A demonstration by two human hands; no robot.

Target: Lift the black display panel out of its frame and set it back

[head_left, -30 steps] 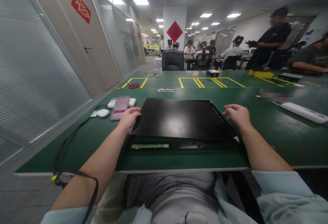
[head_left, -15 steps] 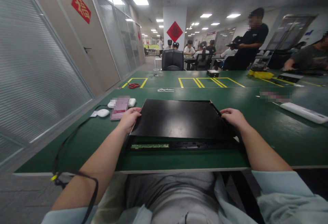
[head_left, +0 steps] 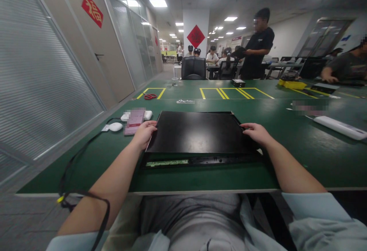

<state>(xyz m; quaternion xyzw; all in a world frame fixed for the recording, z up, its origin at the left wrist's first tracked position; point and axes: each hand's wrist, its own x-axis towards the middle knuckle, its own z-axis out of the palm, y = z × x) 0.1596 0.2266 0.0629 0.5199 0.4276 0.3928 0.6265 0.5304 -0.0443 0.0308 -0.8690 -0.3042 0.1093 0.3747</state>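
A glossy black flat panel [head_left: 197, 132], like a display screen, lies in front of me between my two hands. My left hand [head_left: 145, 132] pinches its left edge, fingers over the rim. At the opposite side my right hand [head_left: 256, 133] has its fingertips closed on the right edge. Below the panel's near edge a black frame [head_left: 220, 160] shows, with a strip of green circuit board [head_left: 168, 163] along its left part. The rest of the frame is hidden under the panel.
Left of the panel lie a phone [head_left: 134, 121] and a white pod on a black cord [head_left: 115, 127]. Red scissors [head_left: 150, 96] sit farther back. A white bar-shaped device [head_left: 340, 127] and a yellow tray [head_left: 292, 84] are on the right. People stand and sit beyond the green table [head_left: 206, 180].
My right hand and the panel's right edge have shifted slightly left. My left hand stays nearly in place. The standing person in the background has moved left.
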